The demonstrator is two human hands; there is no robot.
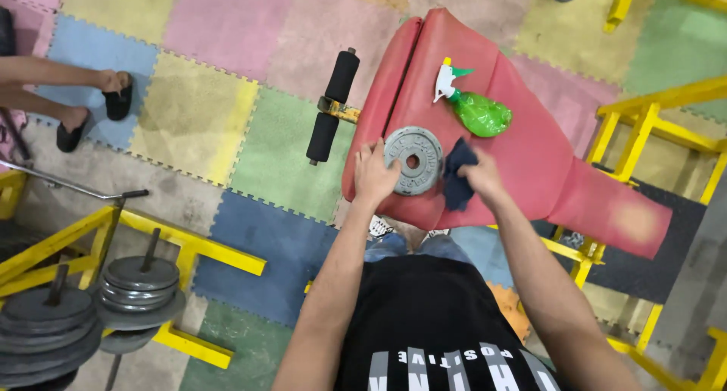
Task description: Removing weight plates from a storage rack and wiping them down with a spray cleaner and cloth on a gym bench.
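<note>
One grey weight plate (413,161) lies flat on the red padded bench (530,156), near its closer edge. My left hand (375,173) rests on the plate's left rim, fingers spread, steadying it rather than clenching. My right hand (482,176) has its grip closed on a dark blue cloth (457,180), pressed just beside the plate's right edge. I judge this a wiping step; next calls for sweeping the cloth across the plate's face. A green spray bottle (475,107) lies farther up the bench. Stacked plates (136,285) sit on a yellow rack to my left.
</note>
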